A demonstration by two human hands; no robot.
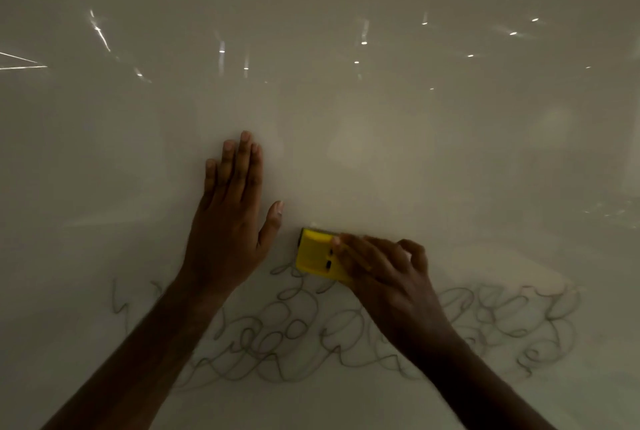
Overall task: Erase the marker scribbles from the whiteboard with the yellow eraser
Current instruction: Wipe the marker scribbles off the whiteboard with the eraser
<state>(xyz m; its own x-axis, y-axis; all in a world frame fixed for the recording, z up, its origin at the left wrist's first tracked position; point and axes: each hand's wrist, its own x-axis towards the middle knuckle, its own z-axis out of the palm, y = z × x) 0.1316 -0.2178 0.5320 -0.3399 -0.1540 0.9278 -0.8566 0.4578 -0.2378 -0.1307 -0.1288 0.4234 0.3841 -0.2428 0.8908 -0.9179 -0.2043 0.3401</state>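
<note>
A glossy white whiteboard (346,138) was seen close up, with grey looping marker scribbles (294,329) across its lower part. The left hand (230,221) was laid flat, fingers spread, holding nothing. A yellow rectangular plastic eraser (317,254) was gripped by the right hand (384,277) and pressed at the scribbles' upper edge

perhaps an office or classroom: a glossy whiteboard (346,118) fills the dim view.

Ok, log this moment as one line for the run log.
right hand: holding yellow eraser on whiteboard | left hand: flat on board, open | scribbles: mostly unerased, below eraser
</note>
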